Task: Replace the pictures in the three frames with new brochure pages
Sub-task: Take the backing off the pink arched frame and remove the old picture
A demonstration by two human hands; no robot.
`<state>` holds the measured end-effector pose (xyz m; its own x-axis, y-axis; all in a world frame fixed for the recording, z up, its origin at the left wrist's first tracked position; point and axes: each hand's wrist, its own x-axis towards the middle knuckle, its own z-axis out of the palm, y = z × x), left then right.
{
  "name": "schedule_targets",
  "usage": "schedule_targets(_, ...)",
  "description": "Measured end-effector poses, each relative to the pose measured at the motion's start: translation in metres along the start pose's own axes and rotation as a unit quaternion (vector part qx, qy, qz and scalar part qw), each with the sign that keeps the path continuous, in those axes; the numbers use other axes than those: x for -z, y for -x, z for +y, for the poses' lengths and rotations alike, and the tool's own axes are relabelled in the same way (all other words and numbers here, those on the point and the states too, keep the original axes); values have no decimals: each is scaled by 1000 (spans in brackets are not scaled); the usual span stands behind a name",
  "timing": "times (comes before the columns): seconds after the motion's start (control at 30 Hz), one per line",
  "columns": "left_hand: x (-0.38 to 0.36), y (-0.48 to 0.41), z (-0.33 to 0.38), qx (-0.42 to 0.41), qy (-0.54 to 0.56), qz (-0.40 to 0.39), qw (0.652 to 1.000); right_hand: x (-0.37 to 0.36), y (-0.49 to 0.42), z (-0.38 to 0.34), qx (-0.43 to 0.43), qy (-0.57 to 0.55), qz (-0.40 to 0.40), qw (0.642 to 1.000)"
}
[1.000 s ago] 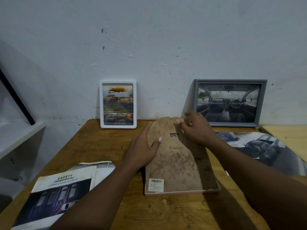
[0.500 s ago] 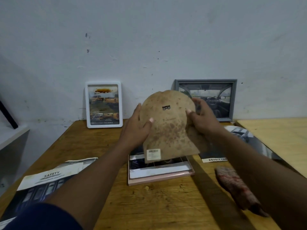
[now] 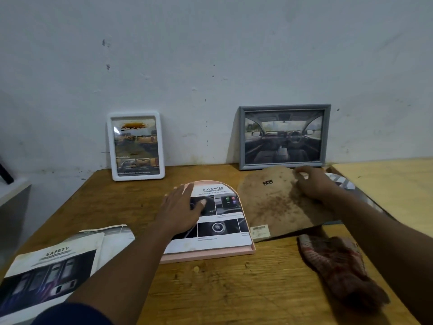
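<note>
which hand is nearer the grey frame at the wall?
Right. The right hand rests on the brown backing board just below the grey frame. The left hand lies further off, on the page in the pink arched frame.

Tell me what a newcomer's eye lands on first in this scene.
First, the pink arched frame lying open at the table's centre, a brochure page headed ADVANCED inside it under the left hand. Just to its right the right hand presses down the stained brown backing board. Behind, a white frame and a grey frame lean against the wall.
</note>
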<state>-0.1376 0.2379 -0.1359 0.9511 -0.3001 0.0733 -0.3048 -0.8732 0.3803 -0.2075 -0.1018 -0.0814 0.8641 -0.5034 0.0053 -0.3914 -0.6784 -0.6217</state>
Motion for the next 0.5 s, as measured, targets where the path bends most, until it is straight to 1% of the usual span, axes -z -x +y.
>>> schedule_targets(0.1, 6, -2, -10, 8, 49, 14, 999, -23, 2, -10, -5, 5, -14, 1000)
schedule_targets(0.2, 8, -4, -13, 15, 31, 7, 999, -43, 9, -17, 18, 49, -24, 998)
schedule_targets(0.27, 9, -6, -12, 17, 14, 7, 1000, -53, 15, -19, 39, 126, 5, 991)
schedule_targets(0.33, 11, -7, -10, 21, 18, 8, 1000, -55, 20, -23, 28, 192, 40, 980)
schedule_targets(0.37, 13, -8, -9, 23, 28, 10, 999, -54, 21, -28, 31, 206, 47, 977)
schedule_targets(0.43, 16, -9, -10, 23, 41, 17, 999, -55, 23, -39, 80, 196, 41, 976)
schedule_targets(0.5, 18, -8, -11, 14, 44, 23, 999, -61, 26, -55, 139, 170, 5, 976)
